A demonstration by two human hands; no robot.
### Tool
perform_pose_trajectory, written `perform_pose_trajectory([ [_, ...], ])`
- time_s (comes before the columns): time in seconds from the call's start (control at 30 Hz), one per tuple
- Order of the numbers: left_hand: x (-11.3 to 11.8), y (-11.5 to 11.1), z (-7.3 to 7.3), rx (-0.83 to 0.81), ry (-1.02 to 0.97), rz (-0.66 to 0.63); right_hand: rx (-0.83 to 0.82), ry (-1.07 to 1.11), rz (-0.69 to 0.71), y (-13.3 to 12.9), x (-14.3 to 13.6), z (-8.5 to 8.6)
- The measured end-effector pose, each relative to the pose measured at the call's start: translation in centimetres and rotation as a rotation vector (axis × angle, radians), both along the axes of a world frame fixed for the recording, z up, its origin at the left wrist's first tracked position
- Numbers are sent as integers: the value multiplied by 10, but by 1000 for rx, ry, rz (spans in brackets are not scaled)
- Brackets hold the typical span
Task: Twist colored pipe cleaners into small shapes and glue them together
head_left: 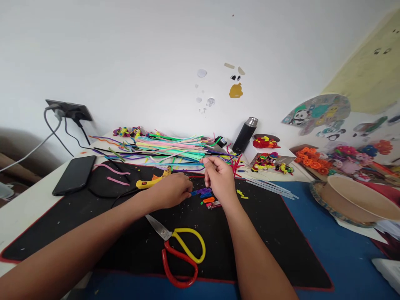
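Over the black mat (262, 237), my left hand (175, 189) is closed, its fingers curled and the tips facing right. My right hand (218, 177) is raised just across from it, thumb and forefinger pressed together. Whatever either hand pinches is too small or hidden to make out. A thin red line shows between them; I cannot tell whether it is a stem or the mat's edge. Below the gap lie purple and blue pieces (204, 191), an orange piece (208, 200) and a red lighter-like item (213, 205). Scissors (184, 250) with red and yellow handles lie nearer me.
Behind the hands is a heap of coloured pipe cleaners (171, 146). A yellow glue gun (150, 182) lies left, near pink stems (117, 181) and a phone (75, 175). A black flask (245, 135), glue sticks (271, 187) and a bowl (359, 200) are at right.
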State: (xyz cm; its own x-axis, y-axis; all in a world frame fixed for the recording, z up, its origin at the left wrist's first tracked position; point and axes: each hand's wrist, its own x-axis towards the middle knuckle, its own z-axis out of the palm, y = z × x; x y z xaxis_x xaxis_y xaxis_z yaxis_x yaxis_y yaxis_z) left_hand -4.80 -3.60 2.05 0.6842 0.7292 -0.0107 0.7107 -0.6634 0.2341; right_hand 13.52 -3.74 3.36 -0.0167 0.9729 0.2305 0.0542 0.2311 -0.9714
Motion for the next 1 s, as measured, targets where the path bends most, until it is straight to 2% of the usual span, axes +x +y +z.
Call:
perform_pose_trajectory([
  [0.27, 11, -5, -2, 0, 52, 13, 9, 5, 21, -3, -1, 3],
  [0.43, 9, -4, -6, 16, 10, 12, -3, 4, 26, -3, -1, 3],
  [0.6, 9, -5, -6, 15, 51, 8, -3, -23, 28, -3, -2, 2],
  [0.87, 5, -2, 3, 17, -21, 25, -21, -43, 32, -4, -6, 0],
  [1.0, -12, 12, 13, 8, -72, 51, -31, -12, 16, -2, -5, -2],
])
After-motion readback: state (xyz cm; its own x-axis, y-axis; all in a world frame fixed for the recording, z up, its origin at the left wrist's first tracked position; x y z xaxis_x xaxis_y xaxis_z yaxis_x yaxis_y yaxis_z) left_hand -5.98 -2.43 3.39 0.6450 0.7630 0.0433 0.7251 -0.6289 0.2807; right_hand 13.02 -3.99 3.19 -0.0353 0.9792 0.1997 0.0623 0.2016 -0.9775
